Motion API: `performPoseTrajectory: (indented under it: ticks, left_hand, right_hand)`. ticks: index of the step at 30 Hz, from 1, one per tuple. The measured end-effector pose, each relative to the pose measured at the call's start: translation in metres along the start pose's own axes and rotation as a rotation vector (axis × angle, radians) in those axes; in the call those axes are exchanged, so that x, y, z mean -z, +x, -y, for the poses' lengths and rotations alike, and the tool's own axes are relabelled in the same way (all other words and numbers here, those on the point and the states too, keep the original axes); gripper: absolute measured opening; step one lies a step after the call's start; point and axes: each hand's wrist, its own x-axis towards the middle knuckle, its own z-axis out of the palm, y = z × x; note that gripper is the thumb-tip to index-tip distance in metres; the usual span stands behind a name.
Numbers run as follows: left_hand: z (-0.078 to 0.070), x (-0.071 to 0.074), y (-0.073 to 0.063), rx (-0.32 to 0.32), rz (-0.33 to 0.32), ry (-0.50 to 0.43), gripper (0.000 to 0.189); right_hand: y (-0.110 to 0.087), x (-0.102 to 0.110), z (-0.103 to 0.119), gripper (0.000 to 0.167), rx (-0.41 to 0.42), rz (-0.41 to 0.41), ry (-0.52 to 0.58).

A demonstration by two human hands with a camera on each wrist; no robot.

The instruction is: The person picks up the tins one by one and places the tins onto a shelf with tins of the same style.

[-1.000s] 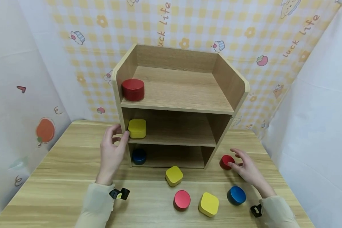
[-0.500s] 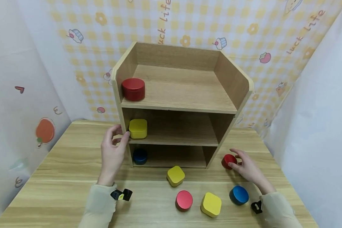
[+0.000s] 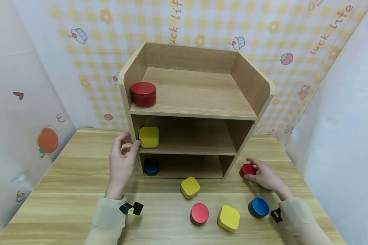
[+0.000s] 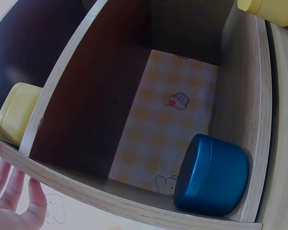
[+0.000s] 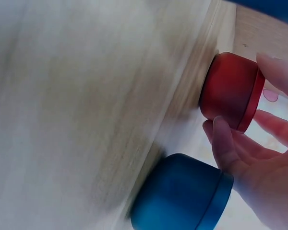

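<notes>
My left hand (image 3: pixel 121 163) holds the left side panel of a small wooden shelf unit (image 3: pixel 190 116), thumb at the front edge and fingers on the outer side. Beside that thumb, a yellow rounded-square tin (image 3: pixel 149 137) stands on the middle shelf. Over on the right, my right hand (image 3: pixel 268 175) grips a small round red tin (image 5: pixel 230 88) between thumb and fingers, just off the unit's right side. Whether the tin touches the table is unclear. A round blue tin (image 3: pixel 258 207) stands nearer me, below that hand.
A larger red tin (image 3: pixel 143 94) stands at the top shelf's left end, a blue tin (image 4: pixel 213 175) in the bottom compartment's left corner. Yellow tins (image 3: pixel 190 187) (image 3: pixel 228 218) and a pinkish-red tin (image 3: pixel 199 214) lie on the wooden table (image 3: pixel 58 190) before the unit.
My right fingers have closed in around the red tin, and the hand has shifted slightly. My left hand stays on the shelf unit. The head view has shifted a little.
</notes>
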Motion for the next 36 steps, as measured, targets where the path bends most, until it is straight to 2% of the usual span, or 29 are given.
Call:
performPoseTrajectory:
  ticks: [5,10,20,28,36]
  left_hand:
    - [-0.001,0.000,0.000,0.000,0.008,-0.002,0.031]
    - [0.000,0.000,0.001,-0.006,0.006,0.003,0.031]
    - [0.000,-0.001,0.000,-0.003,0.005,-0.002,0.031]
    - [0.001,0.000,0.000,0.003,0.003,0.004,0.032]
    - [0.001,0.000,-0.001,0.006,0.007,-0.008,0.032]
  right_hand:
    - [0.003,-0.002,0.000,0.073,-0.047,0.033,0.027]
    - [0.004,-0.004,0.000,0.066,-0.052,0.030,0.042]
    - [-0.005,0.001,0.009,0.060,0.006,-0.049,0.066]
    - [-0.019,0.011,0.025,0.061,0.063,-0.122,0.051]
    - [-0.031,0.021,0.043,0.060,0.106,-0.199,0.108]
